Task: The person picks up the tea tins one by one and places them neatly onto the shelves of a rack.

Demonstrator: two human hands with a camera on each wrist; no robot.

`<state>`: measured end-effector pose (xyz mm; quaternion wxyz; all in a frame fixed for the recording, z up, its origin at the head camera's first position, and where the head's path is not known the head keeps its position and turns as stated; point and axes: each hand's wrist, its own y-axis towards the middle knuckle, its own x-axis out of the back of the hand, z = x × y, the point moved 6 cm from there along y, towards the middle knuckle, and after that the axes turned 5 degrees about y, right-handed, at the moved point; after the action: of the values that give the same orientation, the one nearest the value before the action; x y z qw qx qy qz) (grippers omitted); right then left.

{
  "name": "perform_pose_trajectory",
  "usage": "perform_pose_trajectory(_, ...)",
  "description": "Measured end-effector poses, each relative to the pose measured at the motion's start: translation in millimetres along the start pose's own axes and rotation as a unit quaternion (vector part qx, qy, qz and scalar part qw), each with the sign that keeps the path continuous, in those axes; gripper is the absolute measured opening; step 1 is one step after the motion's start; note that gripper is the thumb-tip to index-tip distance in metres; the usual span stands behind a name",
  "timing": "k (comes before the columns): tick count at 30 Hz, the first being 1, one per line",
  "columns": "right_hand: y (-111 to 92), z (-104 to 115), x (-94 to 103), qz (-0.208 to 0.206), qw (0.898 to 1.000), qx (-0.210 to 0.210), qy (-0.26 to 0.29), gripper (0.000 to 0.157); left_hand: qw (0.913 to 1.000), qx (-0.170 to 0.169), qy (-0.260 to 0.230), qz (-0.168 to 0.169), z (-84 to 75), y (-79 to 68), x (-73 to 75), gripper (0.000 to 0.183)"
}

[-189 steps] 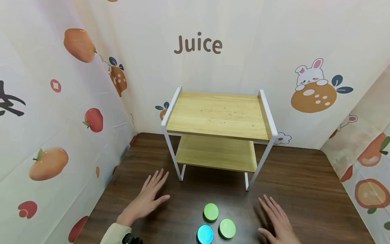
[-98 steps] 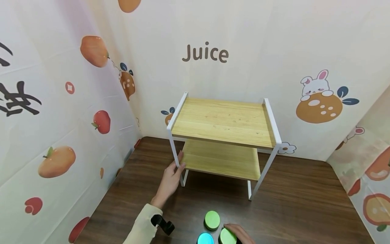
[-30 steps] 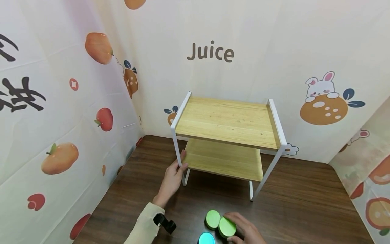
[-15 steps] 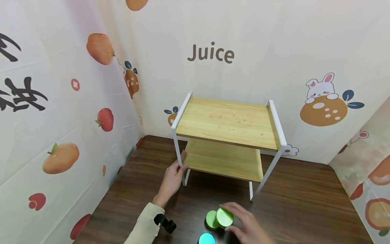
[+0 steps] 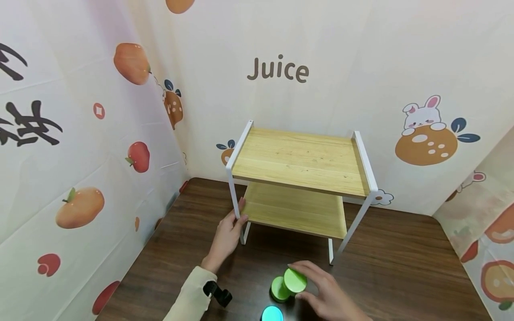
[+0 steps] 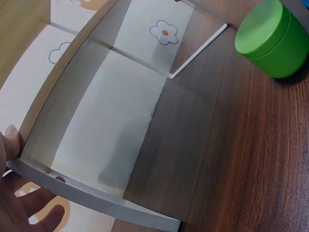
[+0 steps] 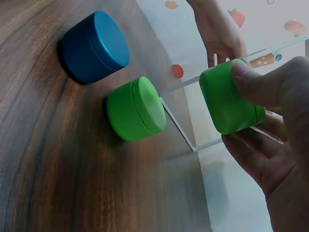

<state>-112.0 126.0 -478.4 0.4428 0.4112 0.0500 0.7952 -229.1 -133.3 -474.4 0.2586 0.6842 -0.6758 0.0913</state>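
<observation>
A two-tier shelf (image 5: 299, 161) with wooden boards and a white frame stands on the table. My left hand (image 5: 225, 238) grips its front left leg near the lower board, thumb in front and fingers behind. In my right hand (image 5: 327, 294) is a round green lidded tin (image 7: 229, 99), pinched between thumb and fingers. The right wrist view shows this tin raised off the table. A second green tin (image 7: 135, 108) stands upright on the table, partly covered by the held one in the head view. Near it stands a blue tin (image 7: 94, 48), cut off at the head view's bottom edge.
The dark wooden table (image 5: 405, 263) extends on both sides of the shelf. Behind it and at the sides hang pale curtains (image 5: 201, 89) printed with fruit, a rabbit and "Juice". A black strap (image 5: 217, 293) circles the left wrist.
My left hand has moved from the table to the shelf leg. My right hand has taken hold of the right-hand green tin and lifted it, shifting it slightly left and forward.
</observation>
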Motion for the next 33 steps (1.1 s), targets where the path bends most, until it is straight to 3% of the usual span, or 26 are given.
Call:
perform_pose_trajectory(9, 6, 1, -0.7, 0.011, 0.999, -0.028, 0.023, 0.059, 0.9999, -0.005, 0.011, 0.000, 0.1, 1.3, 0.9, 0.051)
perform_pose_trajectory(17, 12, 6, 3.1, 0.004, 1.000, -0.013, -0.011, 0.061, 0.9996, -0.010, 0.028, -0.003, -3.4, 1.6, 1.9, 0.051)
perform_pose_trajectory(33, 26, 15, 14.6, 0.002, 1.000, -0.009, -0.017, 0.061, 0.9992, -0.019, 0.029, -0.017, -3.3, -1.6, 3.0, 0.049)
